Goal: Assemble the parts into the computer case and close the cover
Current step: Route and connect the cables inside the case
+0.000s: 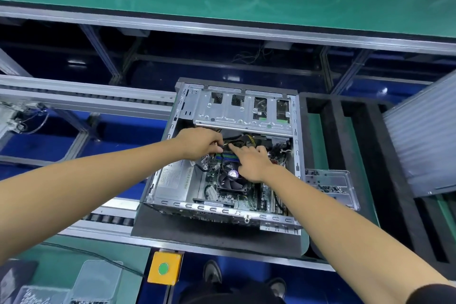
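I see the open computer case (172, 180) lying on its side on the black pallet (177, 228). My left hand (200, 141) pinches a black cable (220, 147) above the RAM slots (228, 156), while my right hand (249, 161) (fingers extended, holding nothing) reaches over the CPU fan (228, 181).

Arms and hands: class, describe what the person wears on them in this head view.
Both forearms are bare down to the hands. The left hand and the right hand wear no gloves, and no watch or wristband shows. A dark sleeve edge covers the right upper arm at the bottom corner of the frame.
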{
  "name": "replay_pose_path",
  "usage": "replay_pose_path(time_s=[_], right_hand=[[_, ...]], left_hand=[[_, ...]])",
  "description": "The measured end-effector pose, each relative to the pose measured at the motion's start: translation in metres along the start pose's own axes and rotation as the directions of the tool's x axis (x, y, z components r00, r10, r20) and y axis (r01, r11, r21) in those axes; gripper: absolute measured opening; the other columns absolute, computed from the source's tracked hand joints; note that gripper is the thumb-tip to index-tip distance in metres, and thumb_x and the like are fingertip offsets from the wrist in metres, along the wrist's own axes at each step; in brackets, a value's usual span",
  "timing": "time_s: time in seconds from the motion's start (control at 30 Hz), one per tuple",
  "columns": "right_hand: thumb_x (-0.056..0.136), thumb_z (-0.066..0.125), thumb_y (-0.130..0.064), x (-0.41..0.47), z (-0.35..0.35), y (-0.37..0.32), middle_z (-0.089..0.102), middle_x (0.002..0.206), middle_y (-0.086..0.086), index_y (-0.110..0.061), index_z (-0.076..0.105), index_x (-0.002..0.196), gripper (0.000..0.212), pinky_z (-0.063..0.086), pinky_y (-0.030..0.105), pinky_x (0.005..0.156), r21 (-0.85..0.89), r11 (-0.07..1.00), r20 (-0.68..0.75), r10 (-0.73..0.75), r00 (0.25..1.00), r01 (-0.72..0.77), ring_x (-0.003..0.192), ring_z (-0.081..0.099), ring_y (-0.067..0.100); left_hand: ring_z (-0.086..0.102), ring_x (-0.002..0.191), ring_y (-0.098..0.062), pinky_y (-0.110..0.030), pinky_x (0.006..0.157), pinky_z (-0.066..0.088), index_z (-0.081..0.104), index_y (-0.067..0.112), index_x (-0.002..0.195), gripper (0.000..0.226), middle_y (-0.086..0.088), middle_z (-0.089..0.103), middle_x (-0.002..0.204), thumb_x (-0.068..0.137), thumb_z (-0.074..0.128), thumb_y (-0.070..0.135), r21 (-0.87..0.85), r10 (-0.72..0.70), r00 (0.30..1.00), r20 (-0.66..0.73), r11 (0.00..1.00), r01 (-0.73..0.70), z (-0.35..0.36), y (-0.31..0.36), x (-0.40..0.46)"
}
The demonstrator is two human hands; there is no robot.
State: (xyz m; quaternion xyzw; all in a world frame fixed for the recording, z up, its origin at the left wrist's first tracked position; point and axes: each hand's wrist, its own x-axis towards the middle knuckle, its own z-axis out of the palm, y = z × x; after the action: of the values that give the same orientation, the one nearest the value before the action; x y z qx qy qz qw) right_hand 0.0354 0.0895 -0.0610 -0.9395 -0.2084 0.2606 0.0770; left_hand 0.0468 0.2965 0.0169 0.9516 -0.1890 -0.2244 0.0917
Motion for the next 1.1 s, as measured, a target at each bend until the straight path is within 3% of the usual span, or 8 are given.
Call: replay_pose_path(time_s=[0.37,0.5,0.63,0.73,0.83,0.9,0.97,1.1], right_hand=[[0.079,0.043,0.003,0.002,0.004,-0.004,0.043,0.159,0.002,-0.024,0.039,0.155,0.081,0.014,0.031,0.09,0.264,0.965,-0.162,0.027,0.986,0.016,0.141,0.038,0.02],[0.076,0.045,0.006,0.007,0.009,-0.003,0.057,0.141,0.006,-0.019,0.053,0.141,0.071,0.013,0.032,0.082,0.339,0.94,-0.205,0.047,0.978,0.026,0.13,0.046,0.024],[0.081,0.046,0.005,0.011,0.008,-0.006,0.053,0.149,0.005,-0.02,0.047,0.151,0.074,0.015,0.029,0.089,0.411,0.912,-0.243,0.111,0.964,-0.001,0.139,0.042,0.022],[0.083,0.051,-0.001,0.008,0.008,-0.009,0.051,0.151,0.005,-0.018,0.043,0.153,0.073,0.014,0.028,0.09,0.396,0.918,-0.257,0.117,0.959,-0.007,0.139,0.041,0.021],[0.079,0.058,-0.006,0.0,0.008,-0.014,0.055,0.121,0.004,-0.015,0.047,0.135,0.058,0.024,0.036,0.089,0.372,0.928,-0.315,0.111,0.942,0.015,0.117,0.051,0.025],[0.081,0.06,-0.011,-0.006,0.01,-0.016,0.047,0.105,0.001,-0.015,0.045,0.115,0.037,0.028,0.036,0.081,0.298,0.954,-0.369,0.087,0.925,0.029,0.102,0.052,0.026],[0.09,0.056,-0.021,-0.013,0.014,-0.019,0.051,0.109,0.005,-0.012,0.049,0.12,0.032,0.032,0.039,0.083,0.136,0.99,-0.325,0.008,0.946,0.038,0.103,0.052,0.028],[0.097,0.048,-0.026,-0.02,0.016,-0.027,0.053,0.126,0.012,-0.008,0.044,0.138,0.045,0.036,0.045,0.098,0.003,0.999,-0.243,-0.043,0.969,0.045,0.115,0.05,0.03]], left_hand=[[0.067,0.103,-0.024,-0.035,0.077,0.052,0.065,0.026,0.122,0.028,-0.002,0.069,0.112,0.104,0.051,0.042,0.416,-0.138,0.99,-0.007,0.9,0.128,0.026,0.043,0.027],[0.066,0.105,-0.025,-0.035,0.076,0.053,0.068,0.026,0.12,0.027,-0.003,0.069,0.114,0.1,0.06,0.042,0.3,-0.211,0.976,-0.056,0.928,0.219,0.03,0.049,0.046],[0.067,0.095,-0.027,-0.031,0.073,0.046,0.074,0.018,0.108,0.026,-0.004,0.068,0.09,0.099,0.06,0.039,-0.175,-0.311,0.95,0.014,0.935,0.309,0.044,0.04,0.055],[0.064,0.105,-0.028,-0.031,0.079,0.046,0.073,0.022,0.115,0.024,-0.006,0.072,0.105,0.097,0.064,0.037,-0.372,-0.458,0.885,-0.083,0.838,0.399,0.057,0.035,0.053],[0.054,0.118,-0.033,-0.041,0.087,0.048,0.072,0.02,0.102,0.019,-0.013,0.068,0.112,0.099,0.062,0.036,-0.391,-0.514,0.84,-0.173,0.819,0.42,0.068,0.036,0.054],[0.058,0.101,-0.029,-0.038,0.079,0.048,0.065,0.02,0.081,0.018,-0.008,0.07,0.094,0.098,0.062,0.026,-0.367,-0.509,0.828,-0.236,0.835,0.409,0.071,0.036,0.055],[0.058,0.085,-0.024,-0.032,0.069,0.042,0.053,0.022,0.069,0.03,0.0,0.068,0.079,0.097,0.062,0.017,-0.244,-0.465,0.829,-0.312,0.882,0.403,0.073,0.036,0.057],[0.063,0.087,-0.024,-0.03,0.066,0.038,0.047,0.021,0.073,0.028,-0.005,0.07,0.092,0.096,0.061,0.016,0.017,-0.314,0.887,-0.337,0.94,0.34,0.074,0.038,0.063]])
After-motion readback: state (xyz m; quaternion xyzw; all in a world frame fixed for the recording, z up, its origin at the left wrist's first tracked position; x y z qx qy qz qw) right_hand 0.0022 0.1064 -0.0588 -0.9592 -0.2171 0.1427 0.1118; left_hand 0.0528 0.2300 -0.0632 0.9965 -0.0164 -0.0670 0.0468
